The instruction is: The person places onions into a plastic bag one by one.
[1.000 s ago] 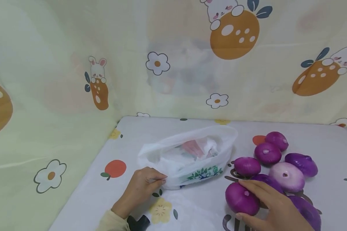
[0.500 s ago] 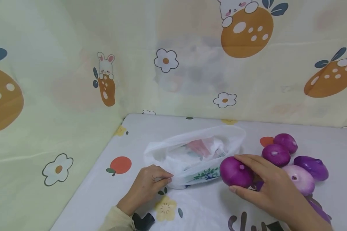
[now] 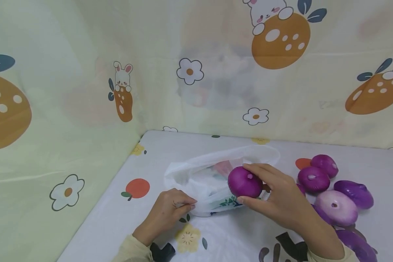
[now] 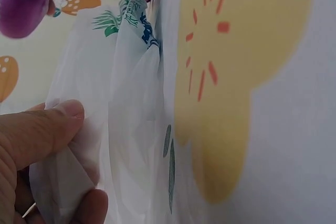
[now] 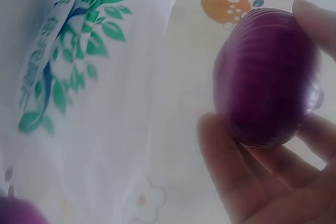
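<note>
Head view: table [image 3: 114, 214] is lit softly and evenly; faint shadow is cast below the right hand [image 3: 278, 198]. Right wrist view: bag [image 5: 121, 108] is veiled by whitish haze; pale glare is seen on the onion [image 5: 268, 77]. Left wrist view: dimmer; yellow flower print [image 4: 262, 35] is blurred.

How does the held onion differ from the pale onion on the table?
The held onion is deep purple; the pale onion is mostly whitish pink. The held onion is up in the right hand; the pale onion lies on the table. Both are rounded.
</note>
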Tool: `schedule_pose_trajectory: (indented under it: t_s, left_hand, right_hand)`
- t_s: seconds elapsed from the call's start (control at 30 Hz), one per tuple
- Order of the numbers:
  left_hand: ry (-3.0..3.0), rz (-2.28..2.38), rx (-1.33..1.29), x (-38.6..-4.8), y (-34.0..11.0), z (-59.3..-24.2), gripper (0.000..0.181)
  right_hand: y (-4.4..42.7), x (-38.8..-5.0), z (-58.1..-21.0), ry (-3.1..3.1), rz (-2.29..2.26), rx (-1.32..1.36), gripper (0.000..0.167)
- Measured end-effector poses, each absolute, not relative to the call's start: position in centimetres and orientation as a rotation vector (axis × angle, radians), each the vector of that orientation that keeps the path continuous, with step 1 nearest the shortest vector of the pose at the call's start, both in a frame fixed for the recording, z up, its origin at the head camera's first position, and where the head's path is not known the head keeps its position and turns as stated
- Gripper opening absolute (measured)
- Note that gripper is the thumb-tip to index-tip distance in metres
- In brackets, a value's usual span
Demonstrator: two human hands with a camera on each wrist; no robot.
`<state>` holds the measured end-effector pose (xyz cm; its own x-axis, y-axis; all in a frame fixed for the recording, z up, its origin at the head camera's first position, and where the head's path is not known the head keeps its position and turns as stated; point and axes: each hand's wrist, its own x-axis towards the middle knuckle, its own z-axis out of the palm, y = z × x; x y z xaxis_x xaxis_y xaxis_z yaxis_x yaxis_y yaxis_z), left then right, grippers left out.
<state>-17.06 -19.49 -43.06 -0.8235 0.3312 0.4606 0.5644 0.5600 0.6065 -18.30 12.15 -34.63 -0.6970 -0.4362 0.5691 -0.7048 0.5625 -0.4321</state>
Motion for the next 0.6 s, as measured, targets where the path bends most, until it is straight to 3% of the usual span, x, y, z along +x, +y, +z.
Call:
schedule_pose_trajectory:
  t_s: [0.6]
  left_hand:
    - [-2.484, -1.117, -0.775, -17.1, -19.5, -43.0, 0.019]
  right_hand:
    - [8.4, -20.9, -35.5, -2.418, 1.065, 1.01, 0.071]
